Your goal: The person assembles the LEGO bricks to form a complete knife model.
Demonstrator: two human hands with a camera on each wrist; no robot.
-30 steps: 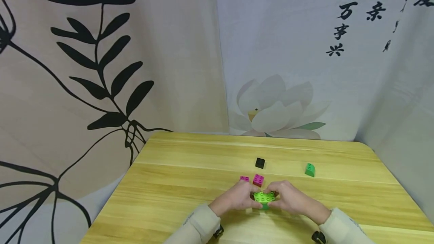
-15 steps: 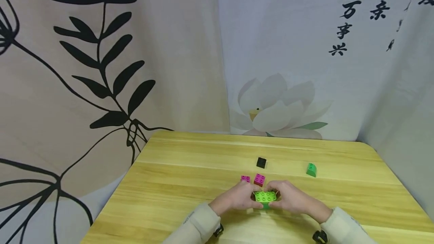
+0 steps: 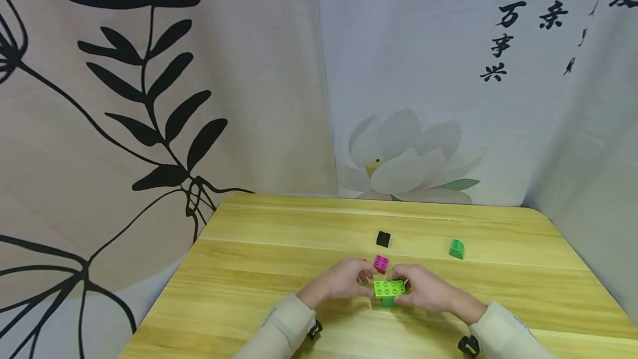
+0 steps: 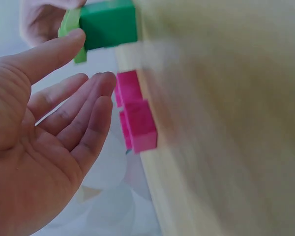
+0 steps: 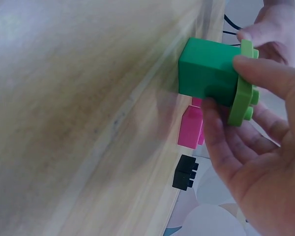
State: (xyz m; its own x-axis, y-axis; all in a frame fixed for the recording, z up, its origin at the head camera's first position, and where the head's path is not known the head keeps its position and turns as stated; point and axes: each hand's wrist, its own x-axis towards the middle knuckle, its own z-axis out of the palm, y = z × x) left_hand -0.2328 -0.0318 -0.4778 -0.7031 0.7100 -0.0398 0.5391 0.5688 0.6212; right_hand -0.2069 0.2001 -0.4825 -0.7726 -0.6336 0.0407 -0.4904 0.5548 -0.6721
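Observation:
A lime-green studded plate [image 3: 386, 289] sits on top of a darker green building block [image 5: 206, 66], plate and block together standing on the wooden table. My right hand [image 3: 430, 291] holds this stack from the right, thumb at the plate's edge and fingers along the block's far side. On the other side, my left hand [image 3: 339, 281] lies just left of the stack with loosely bent fingers and nothing between them; its thumb tip overlaps the plate's edge in the left wrist view. Beyond the hands are two magenta blocks, one showing fully [image 3: 381, 263], the other mostly hidden behind my left hand.
Farther back on the table [image 3: 279, 248] lies a small black block [image 3: 383, 239]. A green block with a curved side [image 3: 456, 249] is off to the right. Printed curtains [image 3: 269, 98] hang behind the table's far edge.
My left hand has let go of the stack, its fingers drawing back to the left and now covering most of the left magenta block. My right hand keeps its hold in place.

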